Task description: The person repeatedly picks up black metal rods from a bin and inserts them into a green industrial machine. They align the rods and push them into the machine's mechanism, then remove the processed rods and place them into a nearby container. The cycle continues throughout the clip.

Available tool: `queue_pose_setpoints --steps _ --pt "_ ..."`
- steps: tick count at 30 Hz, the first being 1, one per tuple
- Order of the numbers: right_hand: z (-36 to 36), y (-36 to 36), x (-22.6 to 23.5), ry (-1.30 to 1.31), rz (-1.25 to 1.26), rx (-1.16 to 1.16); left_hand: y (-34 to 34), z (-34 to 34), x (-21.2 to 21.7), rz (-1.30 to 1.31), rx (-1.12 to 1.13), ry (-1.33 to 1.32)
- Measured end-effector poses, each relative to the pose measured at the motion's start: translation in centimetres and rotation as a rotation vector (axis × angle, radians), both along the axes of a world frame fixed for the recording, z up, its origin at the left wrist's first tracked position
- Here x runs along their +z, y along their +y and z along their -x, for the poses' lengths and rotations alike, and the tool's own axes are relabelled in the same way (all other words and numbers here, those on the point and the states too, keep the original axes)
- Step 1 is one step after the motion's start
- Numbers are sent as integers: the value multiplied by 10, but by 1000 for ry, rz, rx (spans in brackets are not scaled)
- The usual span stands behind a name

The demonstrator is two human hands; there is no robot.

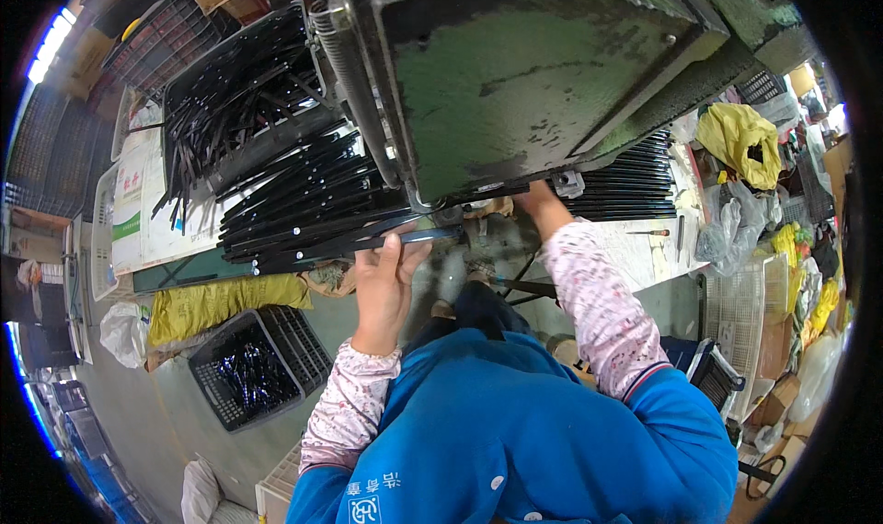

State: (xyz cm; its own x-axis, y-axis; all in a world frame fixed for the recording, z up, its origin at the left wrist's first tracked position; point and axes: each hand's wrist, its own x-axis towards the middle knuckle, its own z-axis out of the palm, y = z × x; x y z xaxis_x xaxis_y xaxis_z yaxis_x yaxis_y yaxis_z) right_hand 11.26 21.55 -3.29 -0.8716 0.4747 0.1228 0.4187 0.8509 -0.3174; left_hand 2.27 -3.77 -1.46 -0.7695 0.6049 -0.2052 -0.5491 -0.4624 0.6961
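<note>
My left hand (386, 289) pinches a long, thin black strip (322, 253) between thumb and fingers. The strip lies crosswise below the front edge of a big green machine (524, 73), beside a pile of similar black strips (308, 188), some with shiny round dots at their ends. Under the machine's lower edge reaches my right hand (543, 202), next to a small metal block (570, 185); its fingertips are hidden there. To its right, more black strips (625, 179) lie side by side in a row on a pale tabletop (644, 257).
A coil spring (336, 46) and rod run down the machine's left side. A black bin (248, 64) full of strips stands at far left. On the floor sits a black crate (248, 372) of dark pieces. A screwdriver (651, 232) lies on the right tabletop, near plastic bags (731, 225).
</note>
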Motion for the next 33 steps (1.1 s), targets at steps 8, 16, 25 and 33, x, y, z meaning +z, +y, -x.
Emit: queue_pose_setpoints --steps 8,16,25,33 --pt "16 -23 -54 248 261 -26 7 10 27 -18 -37 32" --pt "21 -18 -58 393 377 -16 21 17 18 -60 35 92" --pt "2 -37 -34 294 871 -122 23 7 -2 -35 73 53" --pt "6 -69 65 409 1291 -71 25 4 -9 -20 112 38"
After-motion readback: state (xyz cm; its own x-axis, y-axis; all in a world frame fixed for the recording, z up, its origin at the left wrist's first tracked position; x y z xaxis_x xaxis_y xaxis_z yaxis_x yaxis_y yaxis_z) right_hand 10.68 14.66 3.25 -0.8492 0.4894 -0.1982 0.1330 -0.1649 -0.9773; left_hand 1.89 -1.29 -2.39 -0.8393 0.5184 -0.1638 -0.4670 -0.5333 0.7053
